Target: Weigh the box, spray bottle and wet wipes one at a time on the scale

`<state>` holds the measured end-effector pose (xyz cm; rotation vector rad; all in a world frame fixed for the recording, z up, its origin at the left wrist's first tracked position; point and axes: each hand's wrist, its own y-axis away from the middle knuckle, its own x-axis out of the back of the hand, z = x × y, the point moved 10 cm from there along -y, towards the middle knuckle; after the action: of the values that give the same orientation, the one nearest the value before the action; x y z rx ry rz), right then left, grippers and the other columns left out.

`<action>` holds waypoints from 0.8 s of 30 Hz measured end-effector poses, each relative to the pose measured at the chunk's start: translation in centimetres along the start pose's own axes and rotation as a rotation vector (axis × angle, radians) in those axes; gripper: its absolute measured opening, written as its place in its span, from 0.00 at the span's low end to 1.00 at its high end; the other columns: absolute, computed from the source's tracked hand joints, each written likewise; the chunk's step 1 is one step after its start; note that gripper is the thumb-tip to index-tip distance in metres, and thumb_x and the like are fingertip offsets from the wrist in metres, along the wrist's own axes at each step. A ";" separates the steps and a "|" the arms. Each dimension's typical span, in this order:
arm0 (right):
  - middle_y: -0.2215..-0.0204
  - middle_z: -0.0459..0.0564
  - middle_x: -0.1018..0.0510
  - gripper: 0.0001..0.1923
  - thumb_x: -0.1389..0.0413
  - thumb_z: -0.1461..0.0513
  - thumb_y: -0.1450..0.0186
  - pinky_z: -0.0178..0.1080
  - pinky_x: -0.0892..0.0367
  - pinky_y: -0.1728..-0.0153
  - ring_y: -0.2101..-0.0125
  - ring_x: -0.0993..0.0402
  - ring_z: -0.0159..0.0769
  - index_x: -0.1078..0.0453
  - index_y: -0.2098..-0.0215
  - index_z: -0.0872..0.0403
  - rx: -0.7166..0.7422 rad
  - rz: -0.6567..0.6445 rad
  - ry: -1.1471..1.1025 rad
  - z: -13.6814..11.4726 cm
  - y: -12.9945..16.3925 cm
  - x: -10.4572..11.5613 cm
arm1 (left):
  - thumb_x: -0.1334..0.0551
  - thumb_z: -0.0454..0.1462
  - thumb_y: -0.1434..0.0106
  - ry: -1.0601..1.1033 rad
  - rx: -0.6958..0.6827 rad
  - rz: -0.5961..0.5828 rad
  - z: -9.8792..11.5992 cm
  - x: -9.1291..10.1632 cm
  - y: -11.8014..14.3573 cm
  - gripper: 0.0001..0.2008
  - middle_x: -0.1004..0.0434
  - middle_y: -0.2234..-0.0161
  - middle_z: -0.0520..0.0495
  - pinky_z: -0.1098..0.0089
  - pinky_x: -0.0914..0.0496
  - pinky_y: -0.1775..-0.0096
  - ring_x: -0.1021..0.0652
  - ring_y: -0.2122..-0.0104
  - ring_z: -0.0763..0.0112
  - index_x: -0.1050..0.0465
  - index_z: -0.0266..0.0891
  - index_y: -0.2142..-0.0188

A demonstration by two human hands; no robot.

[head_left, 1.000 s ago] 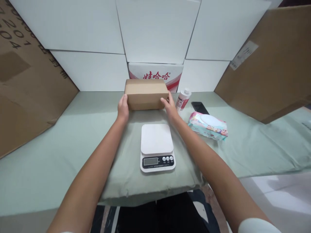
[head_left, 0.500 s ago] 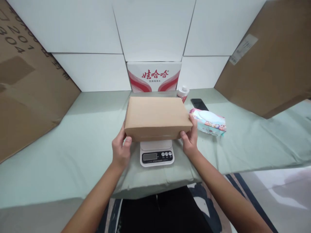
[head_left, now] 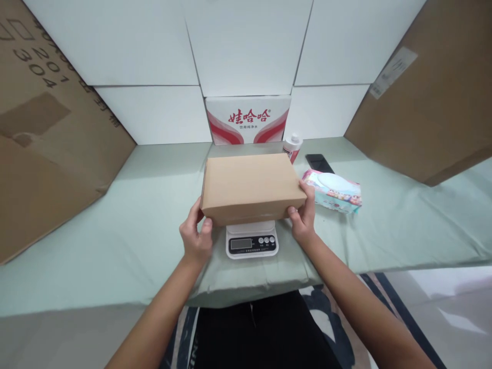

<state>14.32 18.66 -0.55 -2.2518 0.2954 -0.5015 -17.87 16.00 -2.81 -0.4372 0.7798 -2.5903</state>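
Observation:
I hold a plain brown cardboard box (head_left: 251, 185) level between both hands, right over the white kitchen scale (head_left: 251, 241). My left hand (head_left: 195, 234) grips its near left corner and my right hand (head_left: 303, 215) grips its near right corner. The box covers most of the scale's platform; only the front strip with the dark display and three buttons shows. Whether the box rests on the platform or hovers just above it cannot be told.
The scale sits on a pale green cloth (head_left: 115, 225). To the right lie a wet-wipes pack (head_left: 333, 190), a dark phone (head_left: 319, 163) and a small white bottle (head_left: 292, 147). A red-and-white carton (head_left: 248, 119) and white boxes stand behind; large brown cartons (head_left: 46, 148) flank both sides.
Both hands lifted the box from the back of the cloth and brought it toward me over the scale. In the last half second it sank slightly lower.

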 end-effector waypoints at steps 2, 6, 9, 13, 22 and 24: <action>0.44 0.55 0.32 0.33 0.48 0.48 0.29 0.64 0.34 0.38 0.41 0.33 0.56 0.44 0.27 0.38 0.014 -0.008 -0.001 -0.1 0.0 -0.1 | 0.41 0.53 0.30 -0.008 0.008 0.008 -0.1 0.1 -0.1 0.29 0.16 0.48 0.42 0.60 0.21 0.51 0.16 0.52 0.57 0.26 0.41 0.37; 0.45 0.56 0.32 0.34 0.50 0.46 0.29 0.63 0.32 0.41 0.41 0.33 0.57 0.43 0.27 0.40 0.010 0.015 0.014 0.2 0.1 0.2 | 0.40 0.52 0.30 -0.009 0.010 0.029 -0.2 0.4 -0.3 0.28 0.16 0.47 0.42 0.60 0.21 0.49 0.17 0.50 0.57 0.24 0.41 0.38; 0.47 0.57 0.31 0.34 0.51 0.44 0.29 0.60 0.29 0.44 0.42 0.31 0.56 0.41 0.28 0.43 -0.010 0.044 0.028 0.3 0.0 0.7 | 0.42 0.51 0.29 -0.007 0.006 0.054 -0.2 0.7 -0.4 0.27 0.18 0.43 0.41 0.58 0.23 0.44 0.19 0.45 0.55 0.25 0.41 0.38; 0.48 0.56 0.28 0.30 0.50 0.48 0.28 0.57 0.28 0.49 0.47 0.29 0.53 0.37 0.30 0.43 0.075 0.039 0.022 -1.1 -0.4 0.9 | 0.43 0.49 0.28 -0.041 -0.006 0.054 -0.3 0.8 -0.6 0.24 0.18 0.46 0.41 0.58 0.24 0.45 0.19 0.48 0.56 0.24 0.41 0.41; 0.42 0.56 0.26 0.31 0.49 0.49 0.27 0.52 0.23 0.58 0.47 0.26 0.52 0.39 0.27 0.40 0.081 -0.050 -0.009 -2.4 -1.0 -0.2 | 0.43 0.44 0.30 -0.101 -0.057 0.154 1.4 2.0 -2.0 0.13 0.26 0.59 0.45 0.64 0.28 0.57 0.24 0.59 0.62 0.22 0.41 0.61; 0.38 0.54 0.27 0.31 0.49 0.50 0.26 0.51 0.22 0.57 0.45 0.27 0.51 0.40 0.26 0.37 0.078 -0.093 -0.079 -3.0 -2.0 -0.7 | 0.43 0.44 0.30 -0.104 -0.060 0.177 2.0 2.5 -3.2 0.14 0.26 0.58 0.45 0.64 0.28 0.54 0.24 0.57 0.61 0.22 0.41 0.62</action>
<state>12.43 18.26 2.56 -2.2102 0.1289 -0.4630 -20.11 16.38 1.06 -0.4937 0.8235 -2.3661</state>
